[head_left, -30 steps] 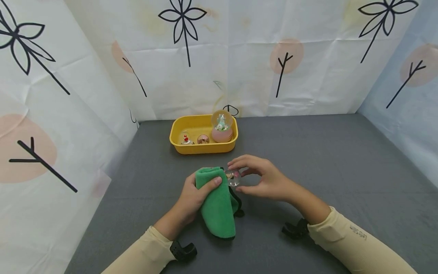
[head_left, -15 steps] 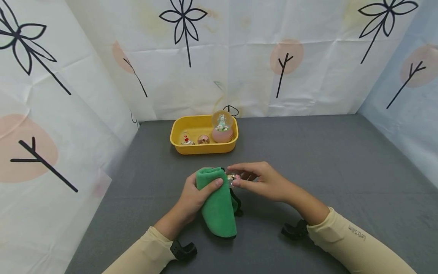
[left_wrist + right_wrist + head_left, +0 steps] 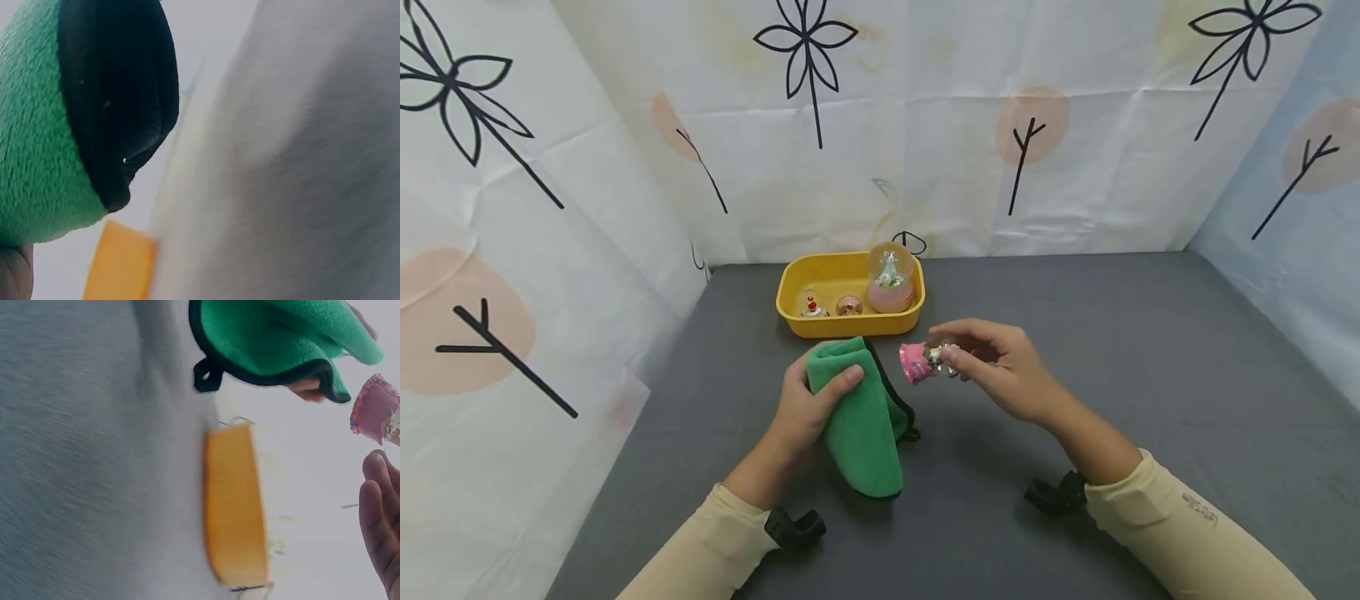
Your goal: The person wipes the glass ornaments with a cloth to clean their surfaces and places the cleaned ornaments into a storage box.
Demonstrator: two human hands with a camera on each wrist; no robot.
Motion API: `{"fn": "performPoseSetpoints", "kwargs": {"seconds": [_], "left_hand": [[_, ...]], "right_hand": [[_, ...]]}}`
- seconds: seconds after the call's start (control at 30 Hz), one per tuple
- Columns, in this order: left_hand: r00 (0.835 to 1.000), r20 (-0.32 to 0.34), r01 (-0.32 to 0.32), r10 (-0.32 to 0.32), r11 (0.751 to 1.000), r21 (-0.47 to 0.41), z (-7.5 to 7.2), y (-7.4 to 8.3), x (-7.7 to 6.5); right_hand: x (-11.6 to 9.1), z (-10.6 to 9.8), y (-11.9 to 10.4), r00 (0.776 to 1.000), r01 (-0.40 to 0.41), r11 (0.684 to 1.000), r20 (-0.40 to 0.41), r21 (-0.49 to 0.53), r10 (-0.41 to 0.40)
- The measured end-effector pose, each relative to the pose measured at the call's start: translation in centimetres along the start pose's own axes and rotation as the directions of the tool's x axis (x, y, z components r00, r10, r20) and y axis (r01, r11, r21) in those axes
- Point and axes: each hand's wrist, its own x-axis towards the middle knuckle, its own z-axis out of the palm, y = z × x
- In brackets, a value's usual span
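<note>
A folded green cloth (image 3: 861,433) with black edging is gripped by my left hand (image 3: 808,404), thumb on top. In the left wrist view the cloth (image 3: 44,137) covers nearly all of that hand. My right hand (image 3: 1003,367) pinches a small snow globe (image 3: 917,363) by its clear ball, tilted on its side with the pink base pointing left toward the cloth. A gap separates the globe and the cloth. In the right wrist view the pink base (image 3: 375,409) shows near the fingers (image 3: 375,506), and the ball is mostly out of frame.
Beyond the hands, a yellow tray (image 3: 850,327) stands on the grey table (image 3: 1112,350). It holds a large snow globe with a pink base (image 3: 891,297), a small one with a red figure (image 3: 812,305) and a small pinkish ball (image 3: 849,306). A printed cloth wall (image 3: 955,175) rises behind.
My right hand has drawn the small snow globe out of the cloth, up and to the right, baring its pink base. My left hand and the cloth have shifted slightly left and up.
</note>
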Motion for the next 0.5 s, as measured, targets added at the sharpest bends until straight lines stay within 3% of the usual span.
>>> {"fn": "performPoseSetpoints", "kwargs": {"seconds": [0.13, 0.3, 0.37, 0.5], "left_hand": [[0.997, -0.033, -0.066, 0.068, 0.996, 0.066, -1.3, 1.7, 0.8], [0.999, -0.043, 0.028, -0.017, 0.962, 0.27, -3.1, 4.3, 1.4], [0.996, -0.055, 0.084, -0.069, 0.927, 0.365, -3.8, 5.4, 1.5], [0.984, -0.093, 0.18, -0.154, 0.835, 0.521, -4.7, 7.0, 1.6]], "right_hand": [[0.1, -0.9, -0.4, 0.998, 0.019, 1.0, -0.06, -0.014, -0.02], [0.0, -1.4, -0.7, 0.999, 0.013, 1.0, -0.049, -0.013, -0.013], [0.0, -1.5, -0.9, 0.999, 0.006, 1.0, -0.035, -0.006, -0.007], [0.0, -1.8, -1.2, 0.999, 0.006, 1.0, -0.031, -0.01, -0.007]]}}
